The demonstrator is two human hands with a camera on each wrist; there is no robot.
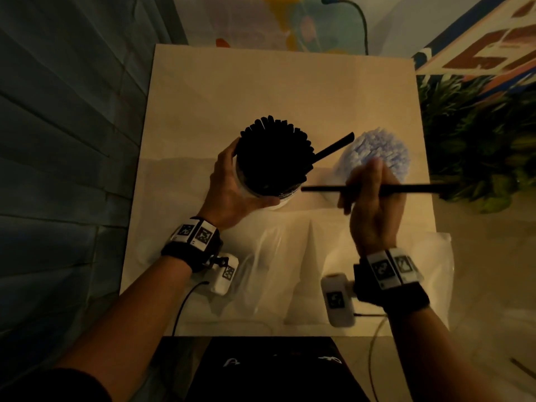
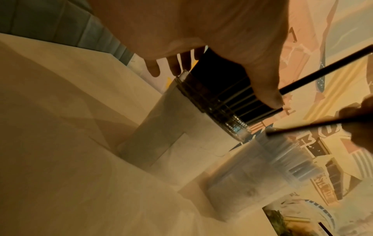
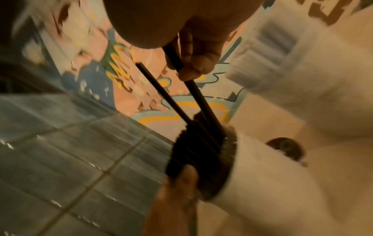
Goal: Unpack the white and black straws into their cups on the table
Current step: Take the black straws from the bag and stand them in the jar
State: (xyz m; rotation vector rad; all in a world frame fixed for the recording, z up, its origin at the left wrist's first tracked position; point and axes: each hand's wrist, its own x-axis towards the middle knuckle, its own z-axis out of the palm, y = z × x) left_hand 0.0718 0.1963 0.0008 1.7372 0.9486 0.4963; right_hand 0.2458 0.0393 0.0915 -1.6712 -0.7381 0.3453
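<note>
A clear cup (image 1: 262, 195) packed with black straws (image 1: 274, 158) stands mid-table; my left hand (image 1: 232, 184) grips its side. One black straw (image 1: 333, 147) leans out of the bunch toward the right. My right hand (image 1: 365, 190) pinches a single black straw (image 1: 412, 188), held level, its left tip just right of that cup's rim. Behind this hand stands the cup of white straws (image 1: 377, 149). The left wrist view shows my thumb (image 2: 262, 83) on the black-straw cup (image 2: 212, 102) and the white-straw cup (image 2: 262, 167) beside it. In the right wrist view the pinched straw (image 3: 201, 99) points at the black bunch (image 3: 201, 151).
Two empty clear plastic bags (image 1: 261, 271) (image 1: 420, 271) lie on the near part of the white table (image 1: 261, 91). A green plant (image 1: 478, 140) stands off the table's right edge. A blue tiled wall (image 1: 58, 140) runs along the left.
</note>
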